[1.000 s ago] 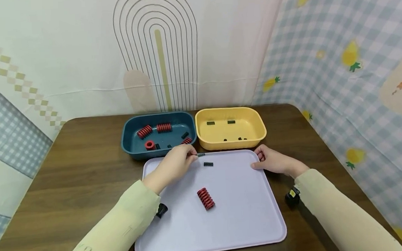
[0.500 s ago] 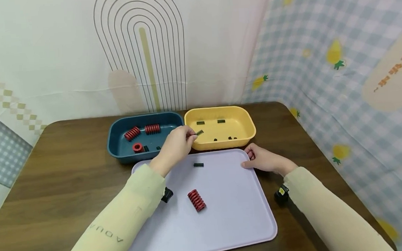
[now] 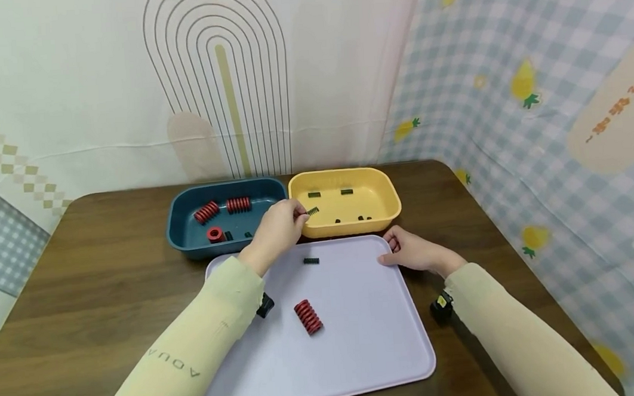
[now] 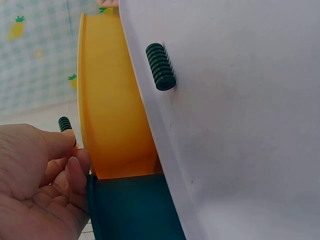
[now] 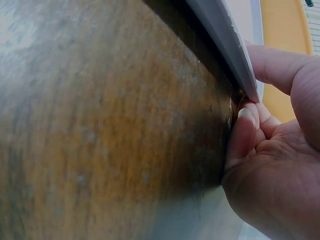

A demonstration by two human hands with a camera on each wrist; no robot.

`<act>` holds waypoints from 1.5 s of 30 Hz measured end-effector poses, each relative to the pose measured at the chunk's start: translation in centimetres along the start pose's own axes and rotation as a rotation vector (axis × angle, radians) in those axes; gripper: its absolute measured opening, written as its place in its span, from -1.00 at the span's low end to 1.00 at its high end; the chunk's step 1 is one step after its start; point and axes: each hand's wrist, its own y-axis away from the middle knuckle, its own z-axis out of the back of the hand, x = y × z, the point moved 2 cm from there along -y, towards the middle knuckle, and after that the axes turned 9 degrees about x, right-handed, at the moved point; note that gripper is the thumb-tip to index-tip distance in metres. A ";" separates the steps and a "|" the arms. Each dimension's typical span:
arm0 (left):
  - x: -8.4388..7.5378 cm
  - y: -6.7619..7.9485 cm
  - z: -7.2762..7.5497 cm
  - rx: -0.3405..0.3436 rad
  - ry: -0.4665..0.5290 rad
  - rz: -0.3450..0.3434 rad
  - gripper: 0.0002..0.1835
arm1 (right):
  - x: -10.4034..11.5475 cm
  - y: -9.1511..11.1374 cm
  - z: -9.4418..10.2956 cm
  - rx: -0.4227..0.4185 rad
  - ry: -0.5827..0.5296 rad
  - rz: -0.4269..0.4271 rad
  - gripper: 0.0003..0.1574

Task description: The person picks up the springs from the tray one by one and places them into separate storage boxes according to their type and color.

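Observation:
My left hand [image 3: 277,229] pinches a small dark green coil spring [image 3: 313,211] between thumb and fingertips, over the near left part of the yellow bin [image 3: 375,226]. In the left wrist view the spring's coiled end [image 4: 64,123] sticks out past the thumb. My right hand [image 3: 418,251] holds the lilac tray [image 3: 373,338] at its far right corner, thumb on top and curled fingers at the rim. On the tray lie another green spring [image 3: 311,260], near its far edge, and a thick red spring [image 3: 308,317] around the middle.
Left of the yellow bin stands a dark blue bin [image 3: 175,244], holding several red springs [image 3: 238,205] and small dark pieces; my left hand hides part of it. Several small green springs [image 3: 346,191] lie in the yellow bin. The wooden table [image 3: 112,292] meets a cloth backdrop behind.
My left hand has carried the pinched green spring from the tray's far edge forward to over the yellow bin. The right hand keeps its hold on the tray corner. The head view has shifted slightly.

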 end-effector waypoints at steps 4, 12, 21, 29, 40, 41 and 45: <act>0.3 0.3 -0.3 0.015 0.026 0.004 -0.87 | -0.5 -0.2 -0.2 0.014 0.006 -0.005 -0.40; 0.5 1.2 -0.3 0.033 0.051 -0.057 -0.90 | -0.2 0.0 0.1 0.000 0.005 -0.006 -0.42; 0.6 2.7 -0.6 0.118 0.036 -0.077 -0.91 | 0.0 0.2 0.3 0.004 0.001 0.009 -0.44; 1.2 3.5 -1.2 0.189 0.009 -0.090 -0.83 | -0.2 0.1 0.2 0.011 0.012 -0.003 -0.44; 2.3 3.9 -2.3 0.259 -0.023 -0.087 -0.72 | -0.3 0.0 0.1 0.010 -0.003 0.011 -0.42; 2.5 4.0 -2.4 0.263 -0.026 -0.089 -0.71 | -0.4 0.0 0.1 0.012 -0.005 0.011 -0.41; 2.8 4.1 -2.6 0.264 -0.029 -0.100 -0.73 | -0.4 -0.1 0.0 0.002 -0.012 0.015 -0.42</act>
